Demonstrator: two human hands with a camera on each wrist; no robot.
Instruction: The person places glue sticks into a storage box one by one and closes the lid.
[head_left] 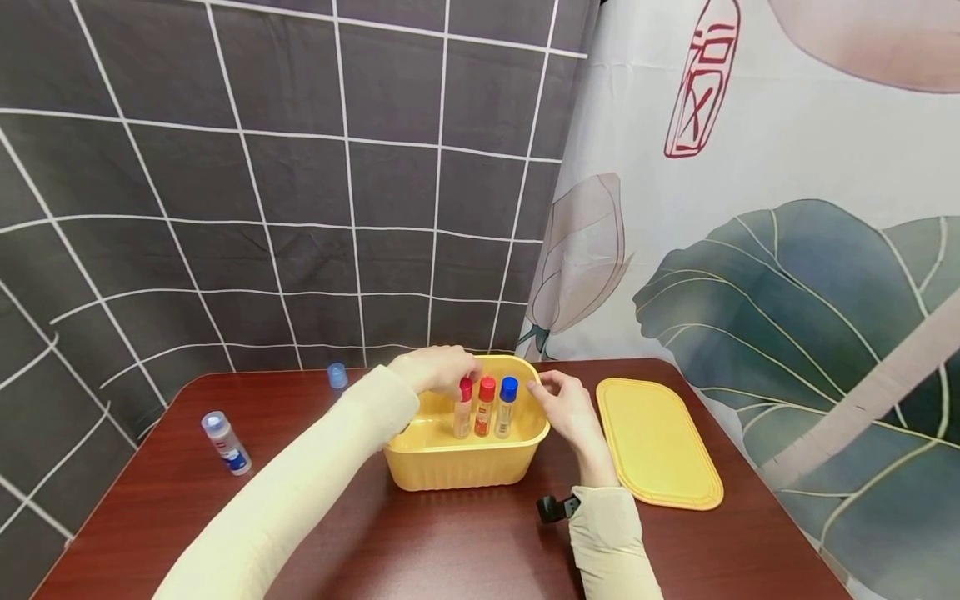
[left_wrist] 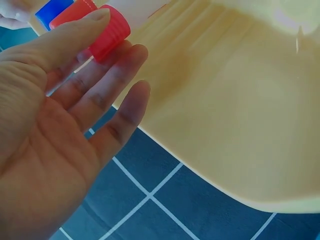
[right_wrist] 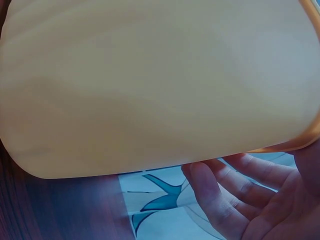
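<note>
Inside the yellow plastic tub [head_left: 457,472], one row: near red-capped bottle [head_left: 462,418] — left hand [head_left: 435,367] pinching its cap between thumb and fingers; middle red-capped bottle [head_left: 483,417]; blue-capped bottle [head_left: 505,419]. At the tub's right rim, right hand [head_left: 568,410] — fingers bent, holding the edge. Right, on the wood-grain table [head_left: 465,546]: yellow lid [head_left: 660,442]. Left: translucent-capped bottle [head_left: 227,443].

Behind the brown table [head_left: 457,550] hung a dark grid cloth [head_left: 292,179] and, to its right, a leaf-printed white cloth [head_left: 607,104].
</note>
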